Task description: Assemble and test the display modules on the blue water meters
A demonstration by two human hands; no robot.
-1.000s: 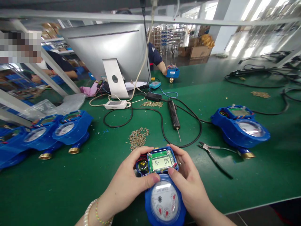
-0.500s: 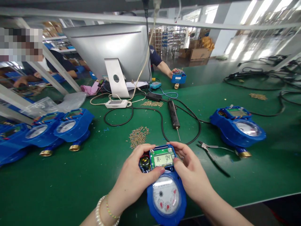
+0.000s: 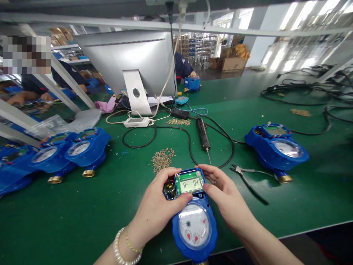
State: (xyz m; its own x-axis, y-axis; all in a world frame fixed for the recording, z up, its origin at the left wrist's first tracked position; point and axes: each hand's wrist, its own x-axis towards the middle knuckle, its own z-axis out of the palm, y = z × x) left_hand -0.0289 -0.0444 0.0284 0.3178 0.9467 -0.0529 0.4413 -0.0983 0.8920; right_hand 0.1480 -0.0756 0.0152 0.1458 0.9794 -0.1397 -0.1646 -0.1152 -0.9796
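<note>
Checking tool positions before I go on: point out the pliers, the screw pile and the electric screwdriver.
pliers (image 3: pixel 240 171), head view, on the pivot joint.
screw pile (image 3: pixel 162 159), head view, on the middle of the heap.
electric screwdriver (image 3: pixel 202 134), head view, on the black grip.

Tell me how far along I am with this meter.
Done: the circuit board sits in the meter, and its screen reads A- 04. In hand: the left hand and right hand grip the meter, thumbs at the board's lower edge. Left, probably: no cover is on the board, and the screws and screwdriver lie untouched behind it.
</note>
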